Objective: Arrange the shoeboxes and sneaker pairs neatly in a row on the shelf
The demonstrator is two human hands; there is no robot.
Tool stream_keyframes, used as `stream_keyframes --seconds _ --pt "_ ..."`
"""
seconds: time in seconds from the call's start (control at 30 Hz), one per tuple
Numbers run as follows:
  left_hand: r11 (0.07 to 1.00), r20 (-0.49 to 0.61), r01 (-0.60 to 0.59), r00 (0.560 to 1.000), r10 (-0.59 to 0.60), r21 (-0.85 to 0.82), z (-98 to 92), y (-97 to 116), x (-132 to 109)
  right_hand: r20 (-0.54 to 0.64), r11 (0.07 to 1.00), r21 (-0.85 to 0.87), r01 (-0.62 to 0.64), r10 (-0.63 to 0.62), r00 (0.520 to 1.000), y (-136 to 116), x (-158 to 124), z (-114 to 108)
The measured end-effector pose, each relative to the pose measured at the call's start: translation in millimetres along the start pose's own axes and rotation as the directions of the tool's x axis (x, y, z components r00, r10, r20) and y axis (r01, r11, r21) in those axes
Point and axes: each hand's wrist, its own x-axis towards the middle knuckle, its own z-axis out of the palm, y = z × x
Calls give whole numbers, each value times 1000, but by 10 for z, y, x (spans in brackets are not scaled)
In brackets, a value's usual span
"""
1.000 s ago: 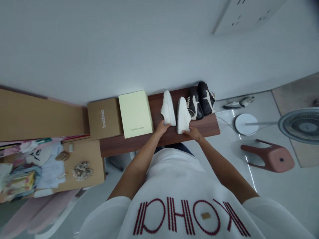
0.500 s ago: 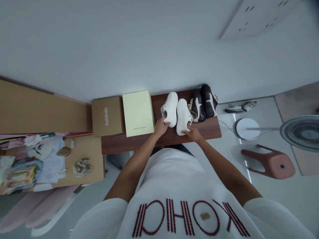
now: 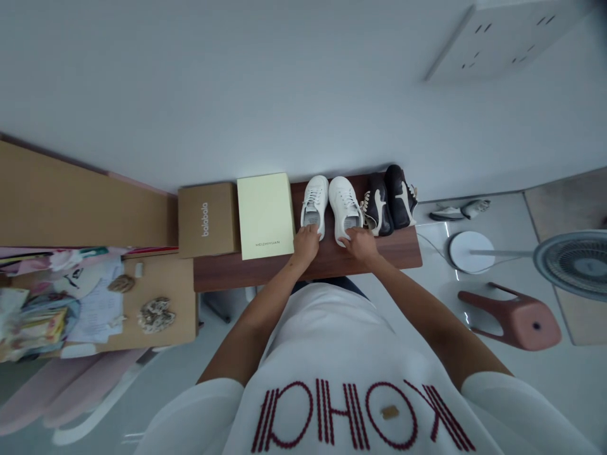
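A pair of white sneakers stands upright on the brown wooden bench (image 3: 227, 273), toes toward the wall. My left hand (image 3: 307, 244) is closed on the heel of the left white sneaker (image 3: 316, 194). The heel of the right white sneaker (image 3: 342, 196) is gripped by my right hand (image 3: 361, 244). Close by on the right lies a pair of dark brown sneakers (image 3: 401, 197) with cream laces, tipped on their sides. To the left of the white pair sits a pale yellow shoebox (image 3: 265, 215) with a closed lid.
A brown cardboard box (image 3: 207, 220) adjoins the yellow one. Further left, a desk (image 3: 183, 309) carries papers and hair ties. On the floor at right stand a pink stool (image 3: 535, 322), a fan (image 3: 576, 262) and another pair of shoes (image 3: 459, 210). The wall runs behind the bench.
Both white sneakers have turned from leaning on their sides to upright, openings facing up. The right one has moved toward the wall, level with the left. My hands remain at the heels.
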Motion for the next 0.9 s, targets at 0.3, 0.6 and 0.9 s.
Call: stream_keyframes --seconds 0.3,0.6,0.9 --pt "997 -10 72 997 -72 18 163 59 82 59 998 -66 -19 23 998 -211 269 43" --pt "993 5 109 994 -110 51 263 97 118 67 996 -75 -52 57 996 -316 447 209" --pt "997 104 59 993 -64 48 277 146 190 113 995 -100 -13 24 993 -323 503 239"
